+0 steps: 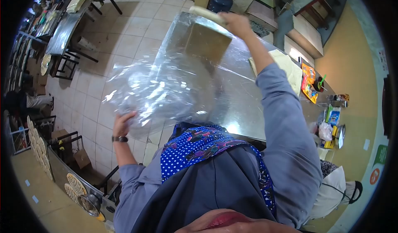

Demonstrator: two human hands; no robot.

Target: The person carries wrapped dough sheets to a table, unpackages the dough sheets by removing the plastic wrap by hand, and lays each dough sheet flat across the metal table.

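Observation:
My left hand (123, 125) is closed on the edge of a large clear plastic sheet (161, 88), which billows, blurred, over the near left side of the metal table (238, 102). At the table's far edge my right hand (235, 24) grips a pale rod that looks like a rolling pin (207, 15), pointing left. Below it a brown square patch (207, 44) shows on the tabletop; whether it is a board or a reflection I cannot tell. A folded cream cloth (286, 69) lies beside my right forearm.
Orange packets (309, 83), a dark cup (319, 83) and a jar (340, 101) stand along the right edge. A water jug (219, 3) is beyond the table. Round flatbreads (75, 186) lie at lower left. Another metal table (66, 32) stands at upper left; a person (35, 100) is at far left.

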